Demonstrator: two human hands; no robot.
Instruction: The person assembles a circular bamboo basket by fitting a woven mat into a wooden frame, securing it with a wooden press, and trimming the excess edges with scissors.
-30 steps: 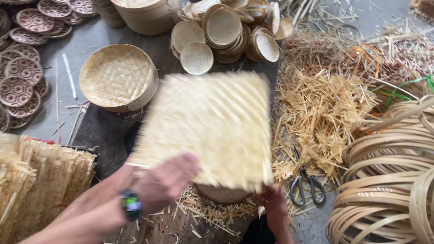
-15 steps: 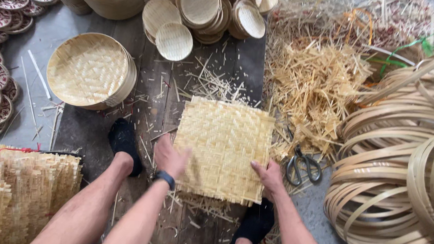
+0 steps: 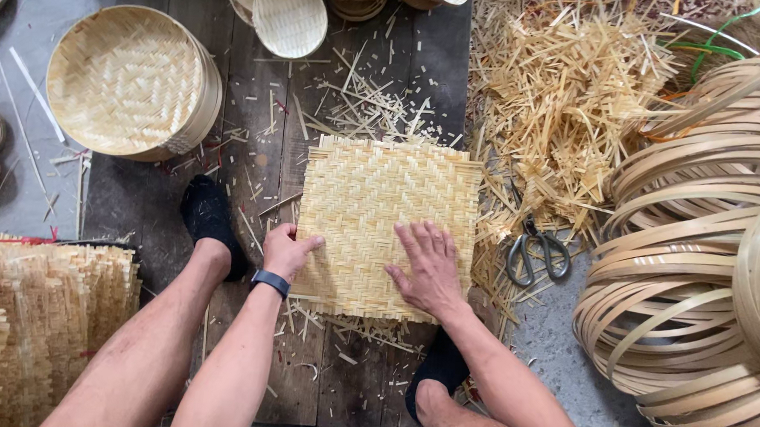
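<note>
Your woven mat (image 3: pixel 385 226) lies flat on the dark plank floor (image 3: pixel 377 77), between your feet, with loose cuttings around it. Your left hand (image 3: pixel 286 250) curls over its left edge, thumb on top, gripping lightly; your right hand (image 3: pixel 429 267) lies open, fingers spread, pressing the near right part. The mat looks light, thin and springy: it should flex rather than fold, and its frayed strip ends could splinter or unravel. You'd best hold it at two opposite edges, palms flat. Scissors (image 3: pixel 537 246) lie just right of it.
</note>
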